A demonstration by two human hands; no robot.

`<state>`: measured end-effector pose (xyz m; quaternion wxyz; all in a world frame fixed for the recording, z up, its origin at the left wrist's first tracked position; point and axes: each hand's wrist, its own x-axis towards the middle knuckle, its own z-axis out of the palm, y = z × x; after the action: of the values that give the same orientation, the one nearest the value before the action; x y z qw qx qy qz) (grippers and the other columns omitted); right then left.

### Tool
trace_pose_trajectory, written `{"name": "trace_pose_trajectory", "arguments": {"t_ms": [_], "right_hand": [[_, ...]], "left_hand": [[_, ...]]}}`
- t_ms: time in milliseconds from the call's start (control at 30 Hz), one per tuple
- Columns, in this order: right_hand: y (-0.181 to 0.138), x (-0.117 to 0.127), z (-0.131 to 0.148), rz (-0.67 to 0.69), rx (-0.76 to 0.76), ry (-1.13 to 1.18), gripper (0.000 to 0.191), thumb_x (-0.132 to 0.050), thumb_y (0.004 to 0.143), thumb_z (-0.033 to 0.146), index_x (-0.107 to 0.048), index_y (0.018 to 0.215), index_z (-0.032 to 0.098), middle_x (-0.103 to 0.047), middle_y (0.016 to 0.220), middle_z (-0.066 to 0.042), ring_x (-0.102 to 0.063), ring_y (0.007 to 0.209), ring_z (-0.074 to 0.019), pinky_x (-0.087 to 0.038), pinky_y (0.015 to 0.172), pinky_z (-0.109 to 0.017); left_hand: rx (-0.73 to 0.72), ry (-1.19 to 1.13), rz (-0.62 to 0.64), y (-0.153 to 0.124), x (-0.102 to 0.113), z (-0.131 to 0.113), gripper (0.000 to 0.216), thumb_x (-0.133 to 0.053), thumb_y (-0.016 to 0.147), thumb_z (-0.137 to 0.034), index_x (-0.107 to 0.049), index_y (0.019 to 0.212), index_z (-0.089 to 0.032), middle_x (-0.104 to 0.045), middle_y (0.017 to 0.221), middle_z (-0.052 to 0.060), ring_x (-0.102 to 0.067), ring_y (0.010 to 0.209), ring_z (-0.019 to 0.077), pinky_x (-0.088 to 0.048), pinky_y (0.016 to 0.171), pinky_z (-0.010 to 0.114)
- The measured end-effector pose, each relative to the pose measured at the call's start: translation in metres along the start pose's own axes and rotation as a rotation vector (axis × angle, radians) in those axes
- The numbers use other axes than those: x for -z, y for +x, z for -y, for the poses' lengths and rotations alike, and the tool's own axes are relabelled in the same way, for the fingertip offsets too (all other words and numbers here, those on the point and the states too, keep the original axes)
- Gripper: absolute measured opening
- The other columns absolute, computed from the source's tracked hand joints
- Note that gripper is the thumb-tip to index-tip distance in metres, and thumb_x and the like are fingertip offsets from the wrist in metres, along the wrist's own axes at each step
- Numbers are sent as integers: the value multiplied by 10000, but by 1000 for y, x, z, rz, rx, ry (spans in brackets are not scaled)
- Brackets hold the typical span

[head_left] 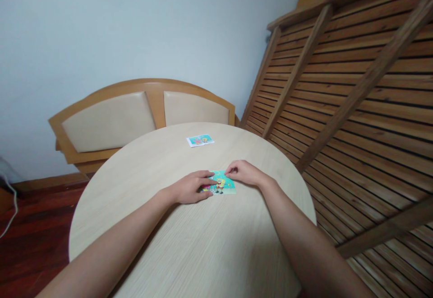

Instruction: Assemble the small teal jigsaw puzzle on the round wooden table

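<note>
A small teal cartoon picture puzzle [223, 185] lies flat in the middle of the round pale wooden table [189, 244]. My left hand [191, 188] rests on its left part, fingers stretched forward and pressing down on it. My right hand [244, 172] sits at its upper right corner, fingers curled in a pinch on the edge. Whether a loose piece is between those fingers is hidden.
A second small cartoon card [200, 140] lies near the table's far edge. Behind the table leans a wooden headboard with beige padded panels [135, 113] against the pale wall. A slatted wooden bed frame [355, 108] stands tilted on the right. Dark red floor shows at the left.
</note>
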<state>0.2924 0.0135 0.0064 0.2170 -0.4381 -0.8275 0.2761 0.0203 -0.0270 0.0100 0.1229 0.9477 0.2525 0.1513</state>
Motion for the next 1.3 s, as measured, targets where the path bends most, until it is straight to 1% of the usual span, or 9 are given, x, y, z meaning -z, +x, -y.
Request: {"name": "trace_pose_trajectory", "arguments": {"t_ms": [133,233,400,467,633,767,933,1200,1300], "right_hand": [[2,-2,3,-35,47,-51,173,-661,810,248,-780,902,162,-739,873,-60,-658,784,-178,-487,736,-276],[4,-6,1,-83,72,-151,199,-660,837,264,-770,978,177,-722,979,-81,-645,923,-200,-478,871,-311],[3,-14,-7,-123,-129,-366,469,-592,901,483,-630,1314,265,-548,1392,-122,-458,1302,-310,-339,1092,-474],[2,-16,-7,-97,-204,-394,532,-523,922,553,-566,1386,296,-456,1492,-118,-380,1381,-330,-307,1115,-501],[2,-19,-2,-2,-235,-437,624,-345,974,608,-406,1511,296,-279,1622,-105,-226,1491,-329,-183,1190,-487],[4,-24,3,76,-283,-464,645,-221,994,608,-276,1564,314,-143,1665,-81,-104,1525,-340,-112,1203,-531],[6,-34,13,120,-318,-485,652,-109,1012,514,-147,1597,230,-60,1673,-59,-35,1535,-304,-75,1213,-549],[6,-39,36,143,-348,-507,691,-109,996,484,-68,1600,151,-1,1667,-33,8,1537,-273,-60,1229,-531],[8,-48,44,137,-319,-522,725,-130,989,499,-87,1594,102,-14,1664,-49,8,1538,-266,-44,1235,-513]], "left_hand": [[-3,-8,-17,-1,-1,1,411,-558,946,-366,-621,1328,-228,-518,1447,129,-513,1314,275,-407,1113,411],[-3,16,-23,-2,-2,1,409,-558,946,-369,-618,1323,-223,-523,1434,130,-519,1301,268,-409,1111,402],[39,70,-38,-2,-9,5,481,-547,946,-412,-567,1363,-174,-514,1440,160,-450,1362,305,-336,1164,452],[94,95,-12,-2,-12,8,567,-525,952,-461,-491,1436,-167,-451,1505,166,-378,1420,324,-291,1184,485],[234,134,78,-3,-19,11,731,-383,975,-618,-274,1560,-193,-214,1628,136,-208,1500,326,-184,1205,532],[268,148,98,-2,-20,10,757,-325,979,-651,-233,1573,-190,-177,1635,128,-161,1512,313,-154,1212,503],[278,143,84,-2,-21,9,752,-304,986,-651,-231,1574,-188,-184,1633,128,-157,1515,298,-146,1216,477],[416,193,32,-2,-23,8,738,-342,962,-669,-310,1553,-229,-199,1635,115,-131,1508,367,-180,1191,562],[443,192,4,-2,-25,9,758,-352,954,-675,-318,1550,-208,-218,1628,127,-150,1504,368,-194,1191,546]]}}
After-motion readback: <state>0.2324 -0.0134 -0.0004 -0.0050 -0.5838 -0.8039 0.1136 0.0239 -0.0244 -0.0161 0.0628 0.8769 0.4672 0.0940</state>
